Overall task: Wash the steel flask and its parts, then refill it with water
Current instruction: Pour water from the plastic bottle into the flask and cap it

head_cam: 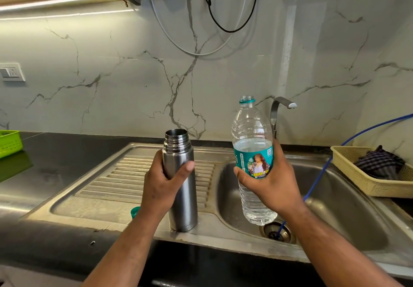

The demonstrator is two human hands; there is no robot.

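The steel flask (182,188) stands upright and uncapped on the front rim of the sink's drainboard. My left hand (162,185) grips its upper body, thumb across the front. To the right, my right hand (267,188) holds a clear plastic water bottle (252,130) around its teal label, upright and raised over the sink basin. The bottle has no cap and is a little more than half full of water. A teal bottle cap (134,211) lies on the drainboard, partly hidden behind my left wrist. The flask's lid and other parts are not in view.
A steel sink basin (335,197) with a drain (277,233) lies at the right, a blue hose (321,172) running into it. A tap (279,112) stands behind. A beige basket (366,181) holding a checked cloth sits far right. A green basket (10,141) rests on the black counter at left.
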